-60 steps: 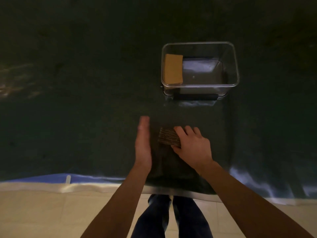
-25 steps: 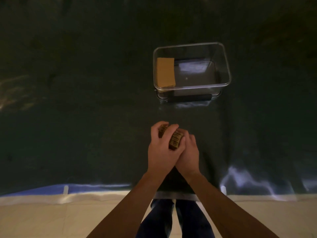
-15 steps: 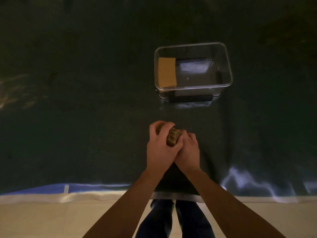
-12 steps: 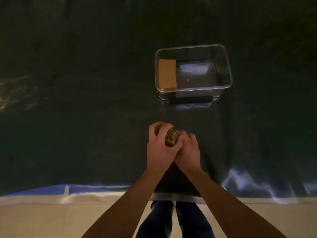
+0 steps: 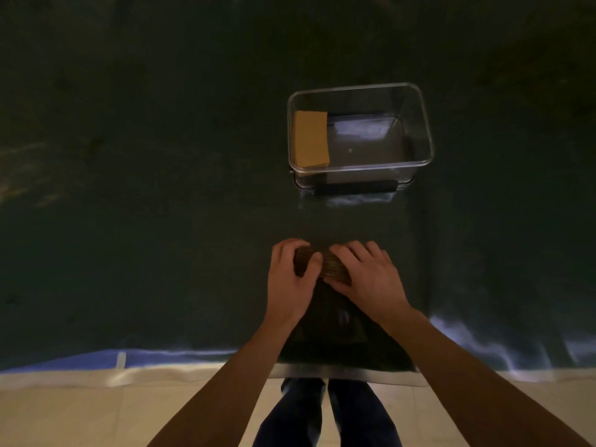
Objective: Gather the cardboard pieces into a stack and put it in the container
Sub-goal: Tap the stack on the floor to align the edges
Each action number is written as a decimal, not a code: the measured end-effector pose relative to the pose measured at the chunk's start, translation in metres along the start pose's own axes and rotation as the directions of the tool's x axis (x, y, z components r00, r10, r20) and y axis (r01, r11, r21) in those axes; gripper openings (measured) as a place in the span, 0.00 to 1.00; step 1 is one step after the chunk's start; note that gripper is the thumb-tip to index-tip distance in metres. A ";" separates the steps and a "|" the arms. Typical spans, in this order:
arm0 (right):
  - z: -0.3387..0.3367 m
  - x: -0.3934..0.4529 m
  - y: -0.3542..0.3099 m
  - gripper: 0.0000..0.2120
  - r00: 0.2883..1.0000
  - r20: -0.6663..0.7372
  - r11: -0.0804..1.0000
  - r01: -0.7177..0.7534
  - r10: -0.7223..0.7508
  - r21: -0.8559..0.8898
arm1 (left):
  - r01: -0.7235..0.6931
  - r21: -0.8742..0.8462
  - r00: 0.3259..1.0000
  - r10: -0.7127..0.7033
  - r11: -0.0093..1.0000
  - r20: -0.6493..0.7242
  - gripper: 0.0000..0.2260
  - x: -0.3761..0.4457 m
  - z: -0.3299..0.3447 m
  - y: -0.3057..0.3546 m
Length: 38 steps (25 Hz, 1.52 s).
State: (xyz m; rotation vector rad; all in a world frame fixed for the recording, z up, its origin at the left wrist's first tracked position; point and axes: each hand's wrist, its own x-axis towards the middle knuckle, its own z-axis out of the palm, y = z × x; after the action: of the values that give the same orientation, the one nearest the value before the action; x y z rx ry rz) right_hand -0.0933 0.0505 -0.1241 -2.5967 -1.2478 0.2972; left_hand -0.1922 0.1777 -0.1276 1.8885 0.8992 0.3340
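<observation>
the stack of cardboard pieces [image 5: 322, 264] lies on the dark desk [image 5: 161, 188], on the near side of the clear container [image 5: 419, 124] and apart from it. the left hand [image 5: 290, 279] is curled around the stack's left end, thumb across its near edge. the right hand [image 5: 367, 275] presses on its right end with fingers bent over the top. inside the container, a tan cardboard piece [image 5: 311, 138] rests against the left wall.
</observation>
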 end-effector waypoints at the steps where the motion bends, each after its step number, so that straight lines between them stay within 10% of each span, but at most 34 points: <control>1: 0.000 0.001 0.000 0.26 1.000 0.025 1.000 -0.010 0.010 0.012 | 0.004 -0.025 1.000 -0.004 1.000 0.017 0.10 -0.002 0.000 0.003; 6: -0.003 0.000 0.000 0.27 0.999 0.037 0.999 -0.028 0.027 0.034 | 0.061 -0.270 0.989 -0.095 0.961 -0.114 0.18 0.001 0.008 0.014; 10: -0.001 -0.001 -0.004 0.27 0.994 0.072 0.996 -0.082 0.080 0.026 | 0.197 -0.409 0.979 -0.159 0.891 0.124 0.22 0.000 0.005 0.004; 14: 0.001 0.001 0.000 0.27 0.996 0.062 0.997 -0.069 0.067 0.038 | 0.199 -0.532 0.977 -0.209 0.823 0.041 0.17 0.007 -0.005 0.001; 20: 0.000 0.002 0.004 0.26 0.999 0.045 0.998 -0.033 0.031 0.056 | 0.116 -0.236 0.871 0.015 0.965 0.490 0.30 0.009 -0.023 0.000; 24: -0.005 0.005 0.003 0.27 0.996 0.090 0.997 -0.027 0.020 0.077 | -0.120 0.273 0.870 -0.031 0.955 0.492 0.25 0.026 -0.036 0.004; 38: -0.015 -0.001 0.035 0.26 0.926 0.300 0.934 -0.296 0.229 0.199 | -0.139 0.282 0.838 -0.039 0.949 0.545 0.21 0.039 -0.032 0.001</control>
State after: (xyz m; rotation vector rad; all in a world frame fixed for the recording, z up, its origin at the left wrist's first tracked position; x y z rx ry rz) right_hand -0.0638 0.0272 -0.1202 -2.5656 -0.8619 0.8300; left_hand -0.1832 0.2265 -0.1167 2.1351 0.5267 -0.3366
